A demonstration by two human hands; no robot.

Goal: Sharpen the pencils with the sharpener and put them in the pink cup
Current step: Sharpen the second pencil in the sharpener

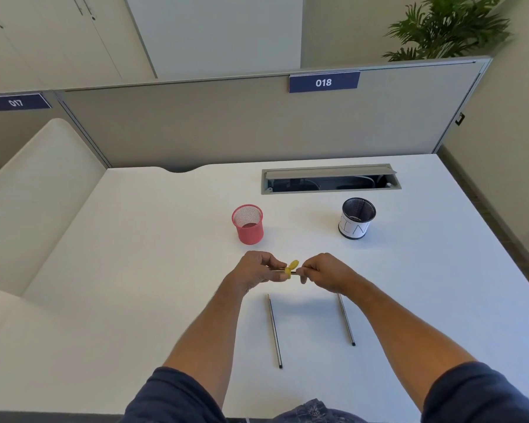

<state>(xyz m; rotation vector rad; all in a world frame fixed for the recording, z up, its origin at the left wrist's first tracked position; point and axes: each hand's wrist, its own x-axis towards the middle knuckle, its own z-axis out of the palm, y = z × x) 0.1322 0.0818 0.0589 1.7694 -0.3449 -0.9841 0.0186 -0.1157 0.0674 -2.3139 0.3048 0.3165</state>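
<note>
Two hands meeting above white desk [153, 270], just in front of pink cup. Yellow sharpener [291, 268] pinched between thumb and fingertips of left hand [258, 271], other fingers curled under. Right hand [326, 271] closed in a pinch on a pencil [294, 272], only a short dark bit showing between right fingertips and sharpener; tip appears pushed into sharpener, can't confirm. Both forearms bare, reaching fwd from bottom of frame, converging in a V; wrists raised off desk, dark blue sleeves [171, 395] at upper arms.

Two more pencils flat on desk nearer the body: left pencil [274, 331] between the forearms, right pencil [346, 320] partly under right forearm, well apart from each other, roughly parallel, points facing away.

Pink cup [248, 224], mesh, upright, looks empty, just beyond left hand, not touching. Black mesh cup [357, 218] upright to the right, white paper label w/ handwritten letters, reads approx "IN", first part not legible.

Cable tray [330, 180] set into desk behind cups, lid open. Grey partition [226, 123] at back w/ blue tags: "018" [323, 83] centre-right, "017" [16, 102] far left. Green plant [446, 25] top right behind partition.
</note>
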